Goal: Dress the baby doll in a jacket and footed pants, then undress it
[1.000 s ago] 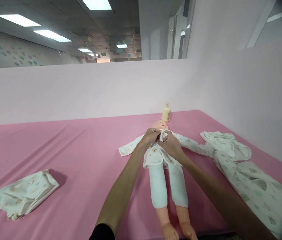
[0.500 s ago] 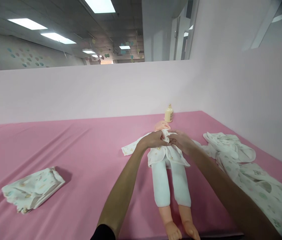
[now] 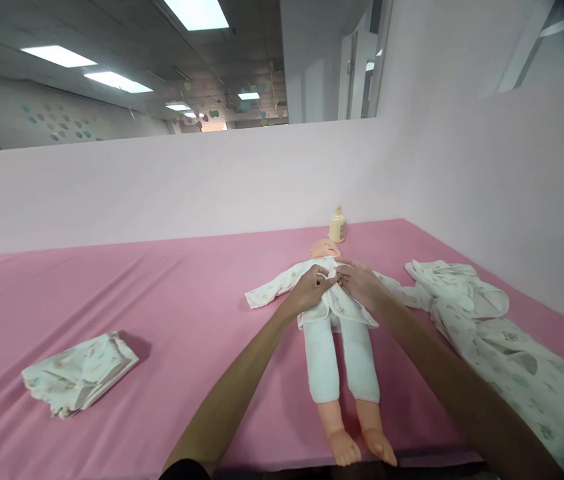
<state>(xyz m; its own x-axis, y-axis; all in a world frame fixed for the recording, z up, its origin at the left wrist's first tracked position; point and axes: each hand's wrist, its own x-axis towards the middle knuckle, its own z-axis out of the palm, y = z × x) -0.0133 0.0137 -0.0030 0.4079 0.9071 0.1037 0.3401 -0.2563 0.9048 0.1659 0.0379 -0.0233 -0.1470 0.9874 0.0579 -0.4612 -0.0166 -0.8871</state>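
A baby doll [image 3: 322,383] lies on its back, its head toward the wall and its bare feet at the near edge. It wears a white patterned baby jacket [image 3: 275,287] and white trousers. Over the chest, my left hand [image 3: 313,288] pinches the jacket's front edge, with thumb and fingers closed. My right hand [image 3: 359,283] meets it from the other side, fingertips closed on the jacket front close to the left fingertips. The exact spot between the fingertips is hidden. Below the hands the jacket's front flaps part over the trousers.
A cream pump bottle [image 3: 337,225] stands by the wall behind the doll's head. At the left lies a folded patterned cloth [image 3: 79,373]. Crumpled white patterned baby clothes [image 3: 507,353] spread along the right side. Pink sheeting [image 3: 177,320] covers the surface, with walls behind and at right.
My left hand has turned slightly, its fingers more curled at the jacket front. The right hand stays close to the same place on the chest. The view has shifted a little.
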